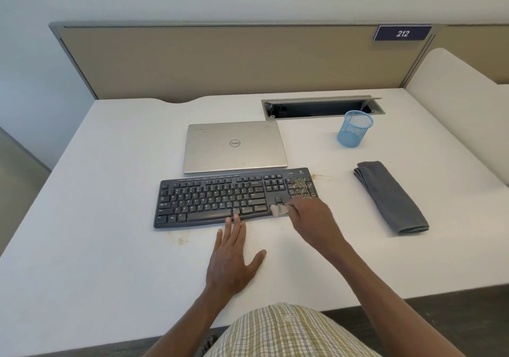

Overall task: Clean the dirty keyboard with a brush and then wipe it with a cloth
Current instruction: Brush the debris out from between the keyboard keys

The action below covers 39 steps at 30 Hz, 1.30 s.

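On the white desk (82,163), the right hand (311,219) is gripping the brush (279,210) over the keyboard (220,199); the left hand (234,260) is bracing flat. The crumbs (301,188) and folded cloth (391,196) are waiting.

Bright, even, diffuse light with no glare. Soft faint shadows lie under the left hand (234,257) and right of the cloth (391,196). Wide-angle bending curves the desk (110,163) edges toward 3 and 9 o'clock. The brush (278,210) is motion-blurred.
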Motion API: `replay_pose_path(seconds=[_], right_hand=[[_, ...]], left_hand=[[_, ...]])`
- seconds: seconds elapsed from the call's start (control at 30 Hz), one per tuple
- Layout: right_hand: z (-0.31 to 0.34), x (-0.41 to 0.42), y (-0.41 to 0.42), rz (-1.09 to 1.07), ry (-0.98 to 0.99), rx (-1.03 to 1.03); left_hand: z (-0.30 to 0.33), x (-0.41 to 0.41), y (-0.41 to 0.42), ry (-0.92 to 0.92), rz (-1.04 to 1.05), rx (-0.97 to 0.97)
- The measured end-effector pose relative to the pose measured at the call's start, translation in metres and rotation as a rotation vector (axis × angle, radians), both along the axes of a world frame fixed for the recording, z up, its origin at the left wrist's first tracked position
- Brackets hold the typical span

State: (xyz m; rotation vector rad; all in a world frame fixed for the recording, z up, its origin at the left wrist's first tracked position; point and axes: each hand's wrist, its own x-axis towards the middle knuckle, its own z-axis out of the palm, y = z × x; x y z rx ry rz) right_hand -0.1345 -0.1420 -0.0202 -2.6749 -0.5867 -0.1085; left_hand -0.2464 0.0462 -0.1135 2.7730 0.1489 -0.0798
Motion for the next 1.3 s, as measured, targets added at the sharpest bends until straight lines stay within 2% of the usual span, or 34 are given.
replay_pose_path(seconds=[0.1,0.27,0.37,0.47,0.6,0.77,0.9,1.03,1.13,1.3], right_hand=[[-0.007,-0.002,-0.001,0.023,0.035,0.024],[-0.01,0.005,-0.035,-0.213,-0.013,-0.007],[-0.004,0.007,-0.035,-0.257,-0.035,-0.009],[0.003,0.007,-0.023,-0.242,-0.024,0.023],[0.003,0.005,-0.017,-0.215,0.05,-0.056],[0.01,0.006,-0.016,-0.236,0.051,-0.049],[0.01,0.009,-0.02,-0.175,0.107,-0.04],[0.014,0.013,-0.022,-0.176,0.074,-0.012],[0.013,0.014,-0.023,-0.103,0.135,-0.055],[0.016,0.022,-0.037,-0.072,0.121,0.05]], left_hand=[[0.0,0.0,0.0,0.001,-0.008,0.005],[-0.002,0.0,0.001,-0.012,-0.008,0.002],[-0.001,0.0,0.0,-0.017,-0.008,-0.002],[-0.002,0.0,0.001,-0.01,-0.011,0.008],[-0.002,0.0,0.001,-0.015,-0.013,-0.004],[-0.002,0.0,0.001,-0.018,-0.01,0.003],[-0.001,0.0,0.001,-0.011,-0.011,0.009],[-0.003,0.0,0.001,-0.006,-0.006,0.019],[-0.005,0.001,-0.001,-0.016,0.005,0.019],[-0.004,0.001,-0.004,-0.034,0.026,0.044]])
